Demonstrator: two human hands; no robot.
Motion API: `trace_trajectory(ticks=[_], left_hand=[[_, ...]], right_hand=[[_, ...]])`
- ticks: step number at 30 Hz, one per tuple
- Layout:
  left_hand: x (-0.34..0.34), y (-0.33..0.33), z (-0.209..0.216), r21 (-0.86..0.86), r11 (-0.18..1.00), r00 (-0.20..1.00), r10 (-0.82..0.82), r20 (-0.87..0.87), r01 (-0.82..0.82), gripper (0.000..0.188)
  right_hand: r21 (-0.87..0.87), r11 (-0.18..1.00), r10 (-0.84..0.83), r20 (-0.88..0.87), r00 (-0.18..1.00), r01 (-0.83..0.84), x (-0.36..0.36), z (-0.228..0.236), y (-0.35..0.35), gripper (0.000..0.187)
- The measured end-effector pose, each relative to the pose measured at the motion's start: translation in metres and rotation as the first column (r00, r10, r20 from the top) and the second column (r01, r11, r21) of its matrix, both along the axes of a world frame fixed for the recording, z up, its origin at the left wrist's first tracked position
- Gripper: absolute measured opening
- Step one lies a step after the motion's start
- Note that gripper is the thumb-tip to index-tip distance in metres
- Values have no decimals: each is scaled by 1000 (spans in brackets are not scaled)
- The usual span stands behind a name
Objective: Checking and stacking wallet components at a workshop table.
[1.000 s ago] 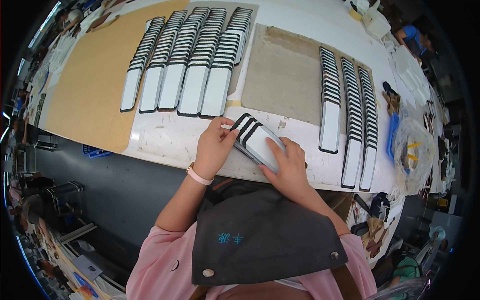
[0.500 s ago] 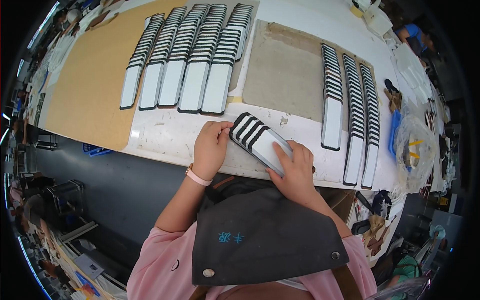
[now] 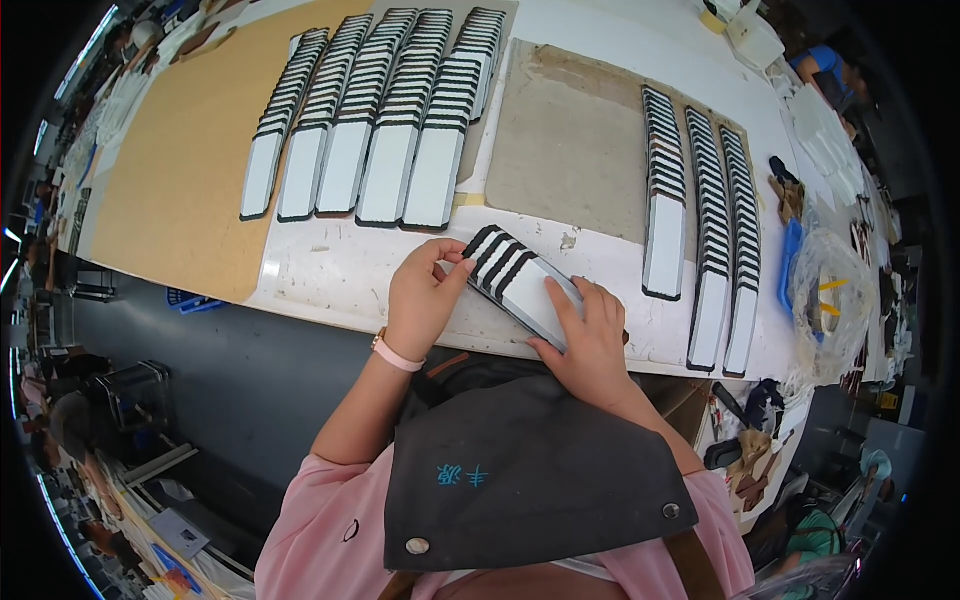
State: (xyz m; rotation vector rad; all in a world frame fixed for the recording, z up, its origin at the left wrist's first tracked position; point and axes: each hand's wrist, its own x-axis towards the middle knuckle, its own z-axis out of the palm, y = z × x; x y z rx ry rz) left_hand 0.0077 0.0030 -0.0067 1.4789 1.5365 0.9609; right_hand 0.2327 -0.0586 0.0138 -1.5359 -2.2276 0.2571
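A worktable (image 3: 300, 275) with a stack (image 3: 528, 296) at frame centre
The stack lies between the left hand (image 3: 422, 290) and right hand (image 3: 590, 335). Strip rows (image 3: 388, 180) lie upper left of centre, the leftmost on a board (image 3: 180, 190); above the stack, a mat (image 3: 570, 145); at right, three more strip rows (image 3: 707, 315), partly on the mat.

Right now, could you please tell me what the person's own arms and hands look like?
The left hand and right hand are ungloved. On the left wrist sits a pink band with a small gold-toned case, probably a watch; the right wrist shows none. Pink sleeves leave both forearms bare.
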Motion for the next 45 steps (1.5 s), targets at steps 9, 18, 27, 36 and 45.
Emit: trace_trajectory(ticks=[9,18,27,36,45], left_hand=[[-2,5,-8,-7,999,995,33,99,-32,18],[-4,6,-6,-101,995,987,5,158,11,15],[1,0,1,209,976,961,1,-275,59,8],[-1,0,1,112,993,998,-20,-61,27,12],[2,7,14,-185,980,956,-10,294,67,15]], right_hand=[[18,1000,-3,-27,1000,4,1,-5,0,77],[-1,1000,-8,-41,999,8,1,-5,1,78],[13,1000,-7,-53,999,8,0,-5,0,71],[54,999,4,-81,997,1,0,-1,-1,72],[-44,999,-14,-163,986,7,8,-4,0,70]])
